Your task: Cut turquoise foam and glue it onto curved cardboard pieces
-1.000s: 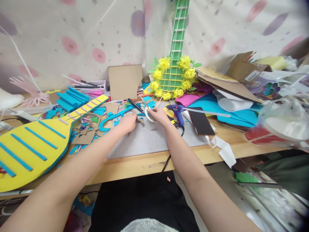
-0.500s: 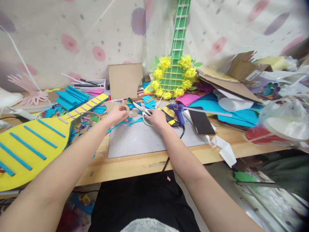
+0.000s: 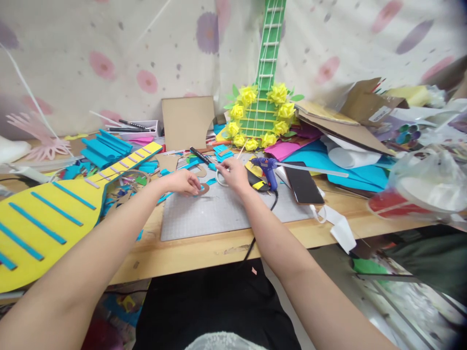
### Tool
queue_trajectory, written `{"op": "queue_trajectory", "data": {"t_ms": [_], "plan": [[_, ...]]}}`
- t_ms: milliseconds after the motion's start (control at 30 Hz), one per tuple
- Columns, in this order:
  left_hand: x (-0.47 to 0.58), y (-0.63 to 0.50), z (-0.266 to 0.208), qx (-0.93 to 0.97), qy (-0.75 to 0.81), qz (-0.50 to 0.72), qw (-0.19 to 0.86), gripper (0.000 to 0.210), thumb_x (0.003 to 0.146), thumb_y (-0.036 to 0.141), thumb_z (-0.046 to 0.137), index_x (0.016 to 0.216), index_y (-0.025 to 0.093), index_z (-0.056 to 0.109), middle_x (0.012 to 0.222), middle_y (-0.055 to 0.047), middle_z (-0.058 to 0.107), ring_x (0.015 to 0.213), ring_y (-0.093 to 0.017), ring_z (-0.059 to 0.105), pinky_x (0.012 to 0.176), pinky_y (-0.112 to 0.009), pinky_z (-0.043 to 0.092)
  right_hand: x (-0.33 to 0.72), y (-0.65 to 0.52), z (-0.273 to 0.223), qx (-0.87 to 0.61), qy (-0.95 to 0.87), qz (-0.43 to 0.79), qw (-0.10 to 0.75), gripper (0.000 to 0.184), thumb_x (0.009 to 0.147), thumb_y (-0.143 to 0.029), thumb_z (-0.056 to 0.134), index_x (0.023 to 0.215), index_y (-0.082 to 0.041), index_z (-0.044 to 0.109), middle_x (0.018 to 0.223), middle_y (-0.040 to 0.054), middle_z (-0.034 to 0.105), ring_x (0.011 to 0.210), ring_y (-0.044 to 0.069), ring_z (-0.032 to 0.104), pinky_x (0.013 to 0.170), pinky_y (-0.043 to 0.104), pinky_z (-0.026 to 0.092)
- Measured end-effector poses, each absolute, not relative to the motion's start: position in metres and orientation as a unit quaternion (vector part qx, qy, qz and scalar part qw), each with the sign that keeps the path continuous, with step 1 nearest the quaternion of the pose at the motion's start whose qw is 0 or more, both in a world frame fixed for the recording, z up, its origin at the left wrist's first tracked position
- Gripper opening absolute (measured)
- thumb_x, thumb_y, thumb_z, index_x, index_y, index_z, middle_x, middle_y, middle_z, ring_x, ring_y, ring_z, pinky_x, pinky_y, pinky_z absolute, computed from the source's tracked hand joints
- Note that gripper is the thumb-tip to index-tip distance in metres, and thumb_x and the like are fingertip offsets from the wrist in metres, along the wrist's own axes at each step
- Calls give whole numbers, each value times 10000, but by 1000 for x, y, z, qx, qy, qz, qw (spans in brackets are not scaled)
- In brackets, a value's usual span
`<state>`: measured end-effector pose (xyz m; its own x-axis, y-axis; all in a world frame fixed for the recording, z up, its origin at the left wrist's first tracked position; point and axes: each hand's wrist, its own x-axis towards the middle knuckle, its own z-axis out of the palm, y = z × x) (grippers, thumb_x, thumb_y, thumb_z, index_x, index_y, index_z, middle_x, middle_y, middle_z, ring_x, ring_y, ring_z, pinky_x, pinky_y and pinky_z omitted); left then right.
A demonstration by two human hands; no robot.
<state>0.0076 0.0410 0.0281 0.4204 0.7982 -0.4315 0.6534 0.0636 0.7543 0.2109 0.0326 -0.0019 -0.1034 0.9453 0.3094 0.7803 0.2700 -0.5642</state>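
Observation:
My left hand (image 3: 184, 183) is over the left part of a grey cutting mat (image 3: 204, 223). Its fingers are curled, with the tips at a small curved piece of brown cardboard (image 3: 204, 190). Further right, my right hand (image 3: 234, 175) is closed around a pair of scissors, whose white handle loop (image 3: 220, 179) shows below the fingers; the blades cannot be made out. A black pen (image 3: 199, 155) and blue paper strips lie just beyond the hands. Beside my right hand is a purple hot glue gun (image 3: 268, 170) with a clear glue stick in its back.
A yellow paper guitar (image 3: 47, 214) with blue strips covers the table's left side. Behind stand a green instrument (image 3: 260, 114) with yellow flowers and a cardboard sheet (image 3: 188, 121). To the right are a phone (image 3: 303, 183), stacked paper and a bagged bucket (image 3: 419, 189).
My left hand has come down and nearer with the curved cardboard piece, which was higher before. The scissors' silver blades, seen earlier, no longer show. My right hand has shifted slightly.

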Motion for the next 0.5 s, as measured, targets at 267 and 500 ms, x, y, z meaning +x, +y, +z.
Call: {"op": "queue_trajectory", "data": {"t_ms": [267,500], "plan": [[14,41,26,768,480,63,420,209,583,283,692,777,206,707,636,-2,660,633,-169,617,590,-256,485,193,23,-10,-441,-801,279,293,184,761,-277,620,912,-174,636,856,-6,656,726,97,544,668,204,389],[-3,59,38,698,684,189,99,331,780,460,514,934,209,665,898,-61,691,879,-227,625,743,-302,463,203,42,-19,-564,-612,334,443,120,801,-309,548,801,-190,533,689,-30,613,585,98,574,603,220,425]]}}
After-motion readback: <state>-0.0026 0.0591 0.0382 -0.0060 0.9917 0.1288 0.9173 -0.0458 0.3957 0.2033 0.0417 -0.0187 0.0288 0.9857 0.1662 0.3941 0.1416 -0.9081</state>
